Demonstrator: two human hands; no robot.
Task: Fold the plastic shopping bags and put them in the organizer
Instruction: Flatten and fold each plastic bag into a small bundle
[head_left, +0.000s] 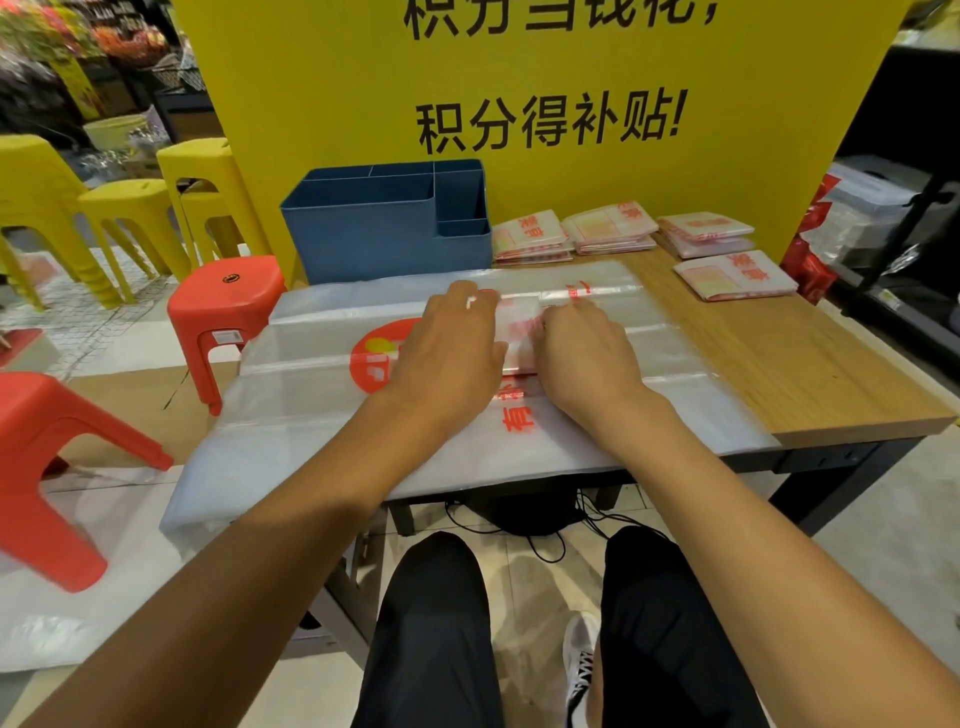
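Note:
A small folded plastic bag (519, 332), white with red print, lies between my hands on top of a stack of flat, unfolded clear bags (322, 395). My left hand (447, 348) presses palm down on its left side. My right hand (587, 353) holds its right edge with the fingers curled onto it. The blue organizer (384, 234) with several compartments stands at the back left of the wooden table (769, 364), and no bag shows inside it. Several folded bags (608, 228) lie in small stacks to the organizer's right, with another folded stack (735, 275) nearer the right edge.
A yellow sign board (519, 78) rises right behind the table. Red stools (228, 306) and yellow stools (124, 208) stand on the left. The flat bags overhang the table's front and left edges. A shelf with packaged goods (872, 218) is on the right. My legs are under the table.

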